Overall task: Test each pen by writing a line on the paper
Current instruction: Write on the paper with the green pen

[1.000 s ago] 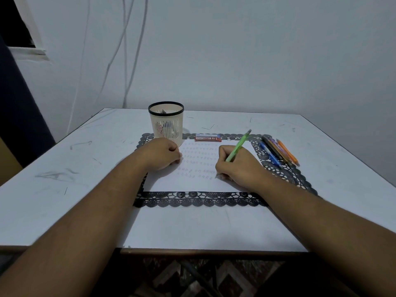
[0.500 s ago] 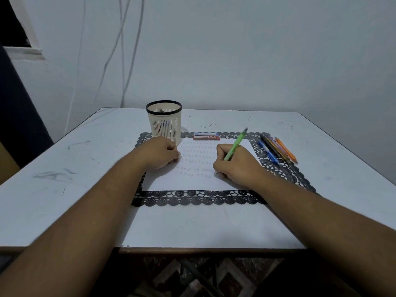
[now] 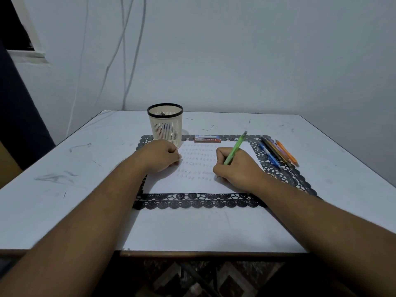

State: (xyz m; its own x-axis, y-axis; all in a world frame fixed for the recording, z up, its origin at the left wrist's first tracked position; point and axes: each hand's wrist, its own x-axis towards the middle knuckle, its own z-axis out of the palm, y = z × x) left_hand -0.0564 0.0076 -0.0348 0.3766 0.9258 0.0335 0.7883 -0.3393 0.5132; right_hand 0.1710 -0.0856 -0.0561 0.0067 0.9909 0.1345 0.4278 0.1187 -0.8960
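Observation:
A white sheet of paper (image 3: 199, 183) lies on a black lace mat (image 3: 192, 201), with several rows of small faint marks on it. My right hand (image 3: 237, 168) grips a green pen (image 3: 235, 147) in a writing hold, its tip hidden under the fingers at the right end of the lowest row. My left hand (image 3: 160, 156) rests on the paper's left side with its fingers curled and holds nothing. Several more pens (image 3: 278, 153), blue, black, purple and orange, lie side by side on the mat's right edge.
A cream mesh pen cup (image 3: 165, 125) with a black rim stands at the mat's far left corner, pens inside. A small red and white box (image 3: 207, 139) lies behind the paper. The white table (image 3: 64, 168) ends at a near edge; a wall stands behind.
My right hand with the green pen has crept slightly left and nearer along the paper. The left hand stays where it was.

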